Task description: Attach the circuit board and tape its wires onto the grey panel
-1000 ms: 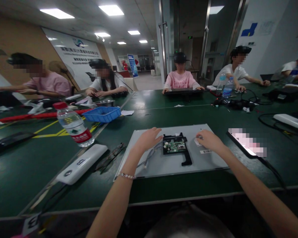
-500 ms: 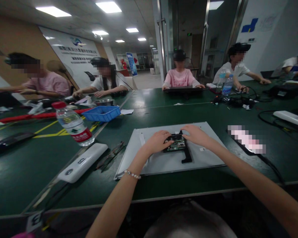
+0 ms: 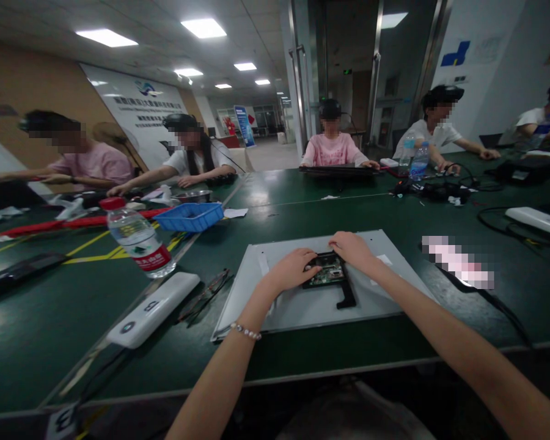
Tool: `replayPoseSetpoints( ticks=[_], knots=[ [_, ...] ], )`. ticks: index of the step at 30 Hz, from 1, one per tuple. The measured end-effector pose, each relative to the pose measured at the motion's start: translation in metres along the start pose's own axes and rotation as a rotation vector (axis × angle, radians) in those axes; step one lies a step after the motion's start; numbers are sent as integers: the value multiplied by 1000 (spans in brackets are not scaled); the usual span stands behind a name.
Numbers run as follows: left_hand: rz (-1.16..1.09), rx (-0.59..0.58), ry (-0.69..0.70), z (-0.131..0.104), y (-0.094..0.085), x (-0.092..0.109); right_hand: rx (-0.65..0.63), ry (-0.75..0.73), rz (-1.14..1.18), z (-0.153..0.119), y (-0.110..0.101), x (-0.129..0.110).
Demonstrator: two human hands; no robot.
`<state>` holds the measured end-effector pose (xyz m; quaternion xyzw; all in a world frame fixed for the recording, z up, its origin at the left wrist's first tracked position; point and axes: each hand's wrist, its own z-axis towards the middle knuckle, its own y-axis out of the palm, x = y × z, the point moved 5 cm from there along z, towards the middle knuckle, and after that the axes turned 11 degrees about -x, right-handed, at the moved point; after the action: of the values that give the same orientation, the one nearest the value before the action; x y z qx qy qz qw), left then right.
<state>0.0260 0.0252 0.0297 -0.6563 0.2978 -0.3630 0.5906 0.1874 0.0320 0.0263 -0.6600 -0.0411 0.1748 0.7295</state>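
A black frame with a green circuit board in it lies on a flat grey panel. At the frame's left edge is my left hand, its fingers bent over the upper left and its thumb by the board; it grips the frame. My right hand is at the frame's upper right corner, with fingertips bent down on it; what they pinch, if anything, is too small to tell. A hooked black arm of the frame points toward me.
Left of the panel are glasses, a white power bank, a water bottle and a blue tray. A phone with a cable lies on the right. Several people sit around the table.
My right hand has shifted slightly left along the frame's top, and a white patch on the panel beside it now shows. The view has tilted up slightly.
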Motion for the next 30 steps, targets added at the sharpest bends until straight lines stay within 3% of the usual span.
replayPoseSetpoints(
  ticks=[4,10,14,18,23,30],
  knots=[
    [-12,-4,-1,2,2,-1,74,38,-32,-6,-9,17],
    [5,-11,-2,1,4,-2,-126,122,-28,-7,7,36],
    [0,-14,-79,1,2,-9,-121,30,18,-7,7,38],
    [-19,-95,-160,5,-7,-15,-136,-70,12,-10,5,39],
    [-63,-195,-120,8,-18,-8,-147,-88,-56,-10,4,37],
    [-124,-135,-94,0,0,-14,-110,-38,-110,-8,7,32]
  ],
)
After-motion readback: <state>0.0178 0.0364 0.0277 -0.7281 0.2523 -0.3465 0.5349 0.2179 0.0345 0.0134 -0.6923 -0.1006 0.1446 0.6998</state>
